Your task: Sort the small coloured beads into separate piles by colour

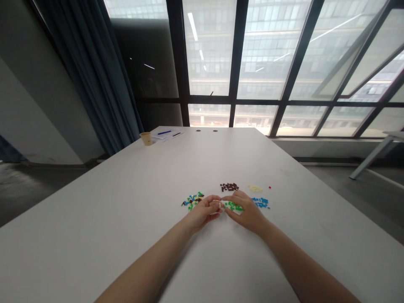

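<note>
My left hand has its fingers curled around a small pale yellow brick, only partly visible at the fingertips. Close beside it, my right hand reaches in with thumb and forefinger apart, and nothing shows between them. Small green bricks lie on the table by the right fingers, which hide some of them. To the left of my left hand is a mixed heap of coloured bricks. Blue bricks lie just right of my right hand.
Beyond the hands are dark brown bricks, pale yellow bricks and one red brick. On the far left of the white table stand a paper cup and papers with a blue pen.
</note>
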Available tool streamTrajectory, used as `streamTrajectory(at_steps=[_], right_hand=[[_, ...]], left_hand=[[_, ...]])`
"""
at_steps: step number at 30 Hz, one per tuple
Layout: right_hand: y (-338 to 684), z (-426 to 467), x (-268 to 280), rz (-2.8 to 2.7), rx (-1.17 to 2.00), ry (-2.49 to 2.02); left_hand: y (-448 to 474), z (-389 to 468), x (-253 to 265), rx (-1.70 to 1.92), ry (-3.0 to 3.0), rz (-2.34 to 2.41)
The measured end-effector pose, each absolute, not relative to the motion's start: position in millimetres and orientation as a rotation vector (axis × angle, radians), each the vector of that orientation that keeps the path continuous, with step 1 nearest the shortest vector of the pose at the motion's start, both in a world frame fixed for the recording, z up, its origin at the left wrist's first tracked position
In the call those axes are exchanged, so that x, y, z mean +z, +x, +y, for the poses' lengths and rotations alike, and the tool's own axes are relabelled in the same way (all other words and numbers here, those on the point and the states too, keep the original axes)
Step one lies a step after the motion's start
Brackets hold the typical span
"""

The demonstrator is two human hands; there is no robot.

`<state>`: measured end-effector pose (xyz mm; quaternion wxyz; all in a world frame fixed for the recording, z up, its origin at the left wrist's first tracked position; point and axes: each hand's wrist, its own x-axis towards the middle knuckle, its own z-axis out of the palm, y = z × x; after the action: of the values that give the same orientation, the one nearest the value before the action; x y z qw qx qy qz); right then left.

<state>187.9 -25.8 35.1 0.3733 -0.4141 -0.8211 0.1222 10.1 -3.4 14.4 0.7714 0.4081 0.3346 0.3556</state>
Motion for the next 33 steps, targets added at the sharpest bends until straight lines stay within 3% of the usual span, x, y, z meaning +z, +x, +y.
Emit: streamTrajectory(at_steps=[13, 20, 24, 33], right_hand=[[189, -18, 31, -2.054, 0.286, -1.153], [282, 21, 19, -1.780, 0.076, -1.689], [327, 34, -5, -1.697, 0.126, -2.027], [332, 40, -29, -1.571, 0.257, -2.184]], left_hand=[[13, -5, 11, 0.725, 0.943, 0.755], [11, -5, 13, 0.716, 0.949, 0.816], [11, -5, 14, 0.704, 0.964, 0.823], [10, -6, 17, 0.695, 0.988, 0.843]])
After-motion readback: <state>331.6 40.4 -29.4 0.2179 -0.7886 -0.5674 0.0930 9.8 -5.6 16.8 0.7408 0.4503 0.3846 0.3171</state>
